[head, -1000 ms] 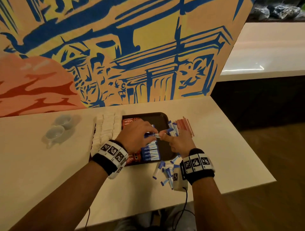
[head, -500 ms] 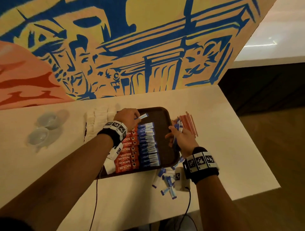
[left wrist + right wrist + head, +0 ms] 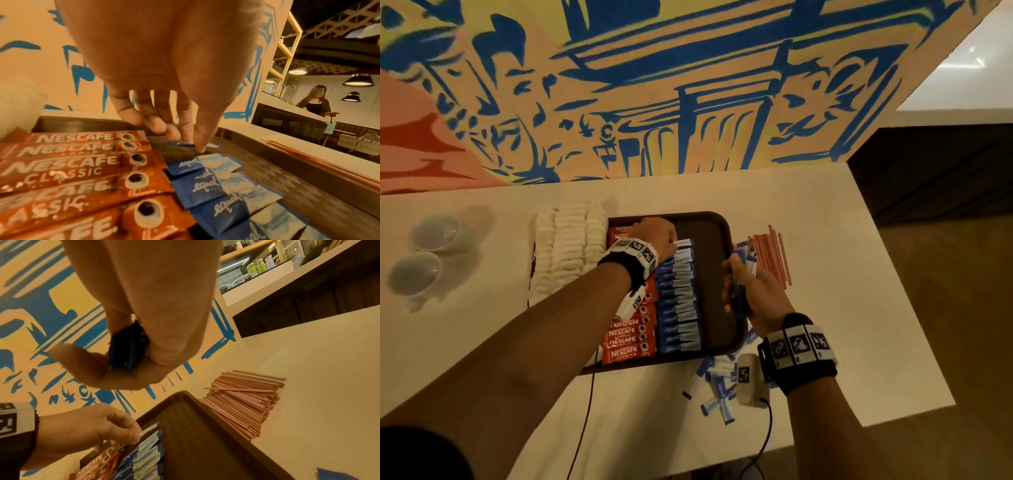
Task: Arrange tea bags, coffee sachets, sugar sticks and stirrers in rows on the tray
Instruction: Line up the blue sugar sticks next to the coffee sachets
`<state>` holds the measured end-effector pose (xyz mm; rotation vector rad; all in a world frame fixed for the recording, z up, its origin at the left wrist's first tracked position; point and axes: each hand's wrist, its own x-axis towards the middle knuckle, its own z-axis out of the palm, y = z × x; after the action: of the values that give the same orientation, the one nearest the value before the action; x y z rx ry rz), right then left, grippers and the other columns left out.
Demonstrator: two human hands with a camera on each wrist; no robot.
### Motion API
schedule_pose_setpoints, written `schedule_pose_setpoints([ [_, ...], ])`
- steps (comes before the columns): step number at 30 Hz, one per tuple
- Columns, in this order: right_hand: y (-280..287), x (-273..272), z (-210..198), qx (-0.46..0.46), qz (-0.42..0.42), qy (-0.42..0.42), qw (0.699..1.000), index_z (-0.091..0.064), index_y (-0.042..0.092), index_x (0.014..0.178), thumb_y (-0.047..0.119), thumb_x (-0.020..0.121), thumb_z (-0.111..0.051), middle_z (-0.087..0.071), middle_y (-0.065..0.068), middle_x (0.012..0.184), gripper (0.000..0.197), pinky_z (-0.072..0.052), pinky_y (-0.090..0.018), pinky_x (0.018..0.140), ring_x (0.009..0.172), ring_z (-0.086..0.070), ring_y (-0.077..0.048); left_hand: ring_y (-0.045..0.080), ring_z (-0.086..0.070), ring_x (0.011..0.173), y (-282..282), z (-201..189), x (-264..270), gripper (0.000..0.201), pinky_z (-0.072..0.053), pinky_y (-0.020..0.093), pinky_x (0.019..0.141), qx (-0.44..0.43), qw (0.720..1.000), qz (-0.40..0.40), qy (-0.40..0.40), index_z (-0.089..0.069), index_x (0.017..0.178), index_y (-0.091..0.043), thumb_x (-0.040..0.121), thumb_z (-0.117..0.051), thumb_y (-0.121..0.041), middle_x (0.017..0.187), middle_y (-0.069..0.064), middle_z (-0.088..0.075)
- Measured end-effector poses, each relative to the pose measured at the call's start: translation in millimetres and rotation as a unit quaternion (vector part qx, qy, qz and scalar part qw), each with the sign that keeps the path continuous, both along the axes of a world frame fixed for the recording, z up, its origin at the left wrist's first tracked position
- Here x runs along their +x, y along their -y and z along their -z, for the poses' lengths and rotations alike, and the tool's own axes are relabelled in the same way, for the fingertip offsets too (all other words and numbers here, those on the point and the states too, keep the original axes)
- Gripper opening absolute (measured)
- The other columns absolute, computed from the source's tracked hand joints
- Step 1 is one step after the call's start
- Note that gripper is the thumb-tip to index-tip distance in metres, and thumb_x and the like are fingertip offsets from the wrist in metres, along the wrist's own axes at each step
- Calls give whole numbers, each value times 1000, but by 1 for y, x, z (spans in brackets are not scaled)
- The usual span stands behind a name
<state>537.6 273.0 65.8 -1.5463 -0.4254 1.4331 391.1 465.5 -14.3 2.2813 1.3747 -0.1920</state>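
Observation:
A dark brown tray (image 3: 722, 222) holds a row of red Nescafe sachets (image 3: 626, 342) and beside it a row of blue sugar sticks (image 3: 678, 301). My left hand (image 3: 654, 233) pinches one blue sugar stick (image 3: 683, 242) at the far end of that row, low over the tray floor (image 3: 287, 186); the left wrist view shows the stick (image 3: 179, 143) between thumb and fingertips. My right hand (image 3: 750, 291) hovers over the tray's right rim and grips a bunch of blue sugar sticks (image 3: 125, 350). Orange stirrers (image 3: 770, 253) lie piled on the table right of the tray.
Loose sugar sticks (image 3: 717, 387) lie scattered on the table near the tray's front right corner. A white stacked pile (image 3: 571, 253) sits left of the tray, and two white cups (image 3: 434, 233) stand further left. The painted wall rises just behind. A person (image 3: 314, 102) stands at a distant counter.
My left hand took a sugar stick from the bunch in my right hand and carried it to the far end of the blue row. The right hand drew back to the tray's right edge.

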Motion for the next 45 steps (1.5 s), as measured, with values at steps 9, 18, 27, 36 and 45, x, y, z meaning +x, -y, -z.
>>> schedule_pose_setpoints([
  [9, 7, 4, 4, -12, 15, -72, 997, -62, 6, 112, 43, 102, -53, -62, -9, 80, 40, -48, -32, 51, 66, -59, -20, 20, -65, 102, 2, -5, -6, 8, -55, 37, 91, -6, 1000, -11, 20, -68, 91, -32, 85, -74, -28, 111, -3, -70],
  [18, 37, -10, 2, 12, 12, -108, 994, -67, 13, 102, 59, 99, -47, -62, -6, 76, 50, -36, -26, 42, 58, -50, -18, 1, -63, 88, 69, -77, -18, 16, -47, 14, 77, -68, 964, -20, 258, -74, 105, -21, 93, -69, -29, 99, -8, -72],
  [27, 92, -39, -16, 67, -17, -106, 992, -69, 11, 97, 59, 98, -52, -58, -7, 75, 51, -30, -27, 46, 55, -46, -17, 6, -69, 85, 182, -121, -42, 24, -55, 26, 76, -176, 915, -17, 362, -75, 102, -25, 89, -72, -44, 90, -7, -76],
  [36, 134, -62, -32, 116, -38, -54, 991, -64, 3, 104, 51, 100, -53, -58, -6, 69, 49, -36, -29, 46, 56, -48, -17, 8, -67, 67, 240, -141, -67, 13, -52, 25, 68, -148, 895, -80, 412, -71, 99, -11, 90, -75, -19, 74, 5, -73],
  [45, 153, -73, -52, 130, 18, -69, 989, -55, 8, 99, 53, 99, -54, -52, -1, 66, 45, -26, -22, 37, 44, -29, -10, 29, -70, 86, 266, -168, -104, 15, -56, 39, 87, -195, 787, -154, 564, -67, 103, 0, 94, -65, -12, 96, 20, -75],
])
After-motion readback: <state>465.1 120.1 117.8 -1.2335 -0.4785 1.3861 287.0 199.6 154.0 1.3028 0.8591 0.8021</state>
